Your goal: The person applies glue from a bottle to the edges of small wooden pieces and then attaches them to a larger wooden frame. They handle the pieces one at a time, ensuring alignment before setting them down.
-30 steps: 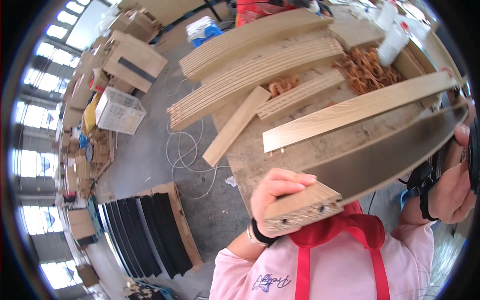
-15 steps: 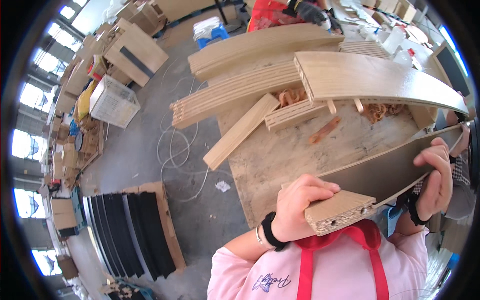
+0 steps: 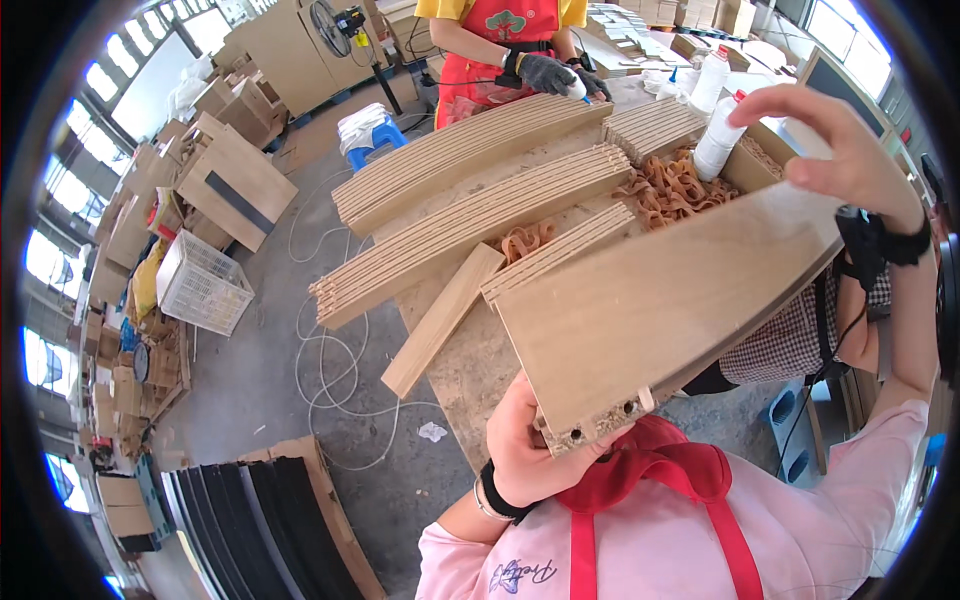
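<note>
A broad wooden panel with a smooth face lies tilted in front of me. Its near end shows a chipboard edge with round holes and a short wooden dowel sticking out. My left hand is wrapped round that near left corner, its fingertips partly hidden behind the panel. Above the panel's far right end, my right hand is raised, thumb and fingers curved apart with nothing between them. Just beyond its fingertips, a white squeeze bottle with a red cap stands among orange rubber bands.
Grooved wooden strips lie in stacks across the workbench, beside a loose plank. Opposite, a co-worker's gloved hand holds a white bottle. A hose loops over the floor. Dark strips lie lower left.
My right hand has let go of the board's edge and risen. The broad panel now lies before me, and the board that rested on the stacks no longer shows there. My view has shifted.
</note>
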Available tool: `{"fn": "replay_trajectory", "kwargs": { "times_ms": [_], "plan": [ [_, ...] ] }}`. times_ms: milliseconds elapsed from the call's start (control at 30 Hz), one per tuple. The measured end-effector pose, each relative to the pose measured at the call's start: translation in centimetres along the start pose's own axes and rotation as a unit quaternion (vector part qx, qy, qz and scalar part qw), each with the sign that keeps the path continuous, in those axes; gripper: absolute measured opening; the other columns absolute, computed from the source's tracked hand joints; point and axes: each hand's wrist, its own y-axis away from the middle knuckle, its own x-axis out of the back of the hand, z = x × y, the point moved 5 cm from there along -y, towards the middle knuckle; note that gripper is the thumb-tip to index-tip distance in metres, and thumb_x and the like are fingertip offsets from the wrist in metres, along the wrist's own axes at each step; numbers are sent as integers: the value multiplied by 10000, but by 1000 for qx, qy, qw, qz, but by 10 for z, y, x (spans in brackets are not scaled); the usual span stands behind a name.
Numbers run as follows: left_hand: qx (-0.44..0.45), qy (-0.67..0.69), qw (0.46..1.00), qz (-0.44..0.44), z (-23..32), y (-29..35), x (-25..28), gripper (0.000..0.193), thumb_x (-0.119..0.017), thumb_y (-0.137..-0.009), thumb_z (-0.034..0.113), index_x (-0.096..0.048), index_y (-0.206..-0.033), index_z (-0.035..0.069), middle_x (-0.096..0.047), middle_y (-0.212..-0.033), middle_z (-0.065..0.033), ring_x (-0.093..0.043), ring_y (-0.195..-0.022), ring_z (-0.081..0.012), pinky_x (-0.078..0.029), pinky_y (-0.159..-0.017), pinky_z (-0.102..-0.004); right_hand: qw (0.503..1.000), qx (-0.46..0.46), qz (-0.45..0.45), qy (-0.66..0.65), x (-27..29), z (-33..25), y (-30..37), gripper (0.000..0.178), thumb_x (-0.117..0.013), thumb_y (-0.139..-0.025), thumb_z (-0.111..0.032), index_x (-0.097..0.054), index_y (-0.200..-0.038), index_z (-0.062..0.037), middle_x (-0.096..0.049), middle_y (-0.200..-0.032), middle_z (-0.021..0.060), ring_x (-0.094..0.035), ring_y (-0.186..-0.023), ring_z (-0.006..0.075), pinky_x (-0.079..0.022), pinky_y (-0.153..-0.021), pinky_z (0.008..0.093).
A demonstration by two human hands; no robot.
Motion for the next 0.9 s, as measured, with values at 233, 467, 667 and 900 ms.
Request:
{"fn": "replay_trajectory", "kwargs": {
  "times_ms": [233,467,667,900],
  "plan": [
    [-93,-151,984,18,18,6,-5,435,-684,-735,-15,-531,-1142,-13,-645,-1015,-139,-647,-927,-200,-489,-792,-282,952,-34,-279,-126,-36,-5,-7,844,-918,-474,-451,-608,-1111,9,-681,-991,80,-651,-901,175,-506,-822,291],
    [-94,-188,976,64,20,9,-9,443,-683,-759,-18,-523,-1172,-26,-669,-1012,-123,-653,-920,-194,-493,-805,-284,946,-135,-287,-72,-34,-27,9,637,-907,-531,-243,-629,-1044,14,-676,-933,58,-632,-855,127,-491,-760,256],
    [-80,94,985,122,5,9,-21,425,-762,-803,115,-525,-1130,-14,-679,-992,-112,-649,-908,-150,-500,-801,-272,987,-51,-81,-130,-21,-23,19,492,-863,-581,-162,-620,-973,11,-624,-835,26,-556,-802,107,-436,-761,244],
    [-42,37,993,108,2,12,-16,398,-749,-813,96,-510,-1113,-12,-684,-956,-91,-655,-866,-138,-510,-758,-262,999,31,-24,-19,-20,-37,41,457,-827,-591,-177,-575,-930,-3,-559,-783,84,-544,-749,252,-424,-730,333]
  ]
}}
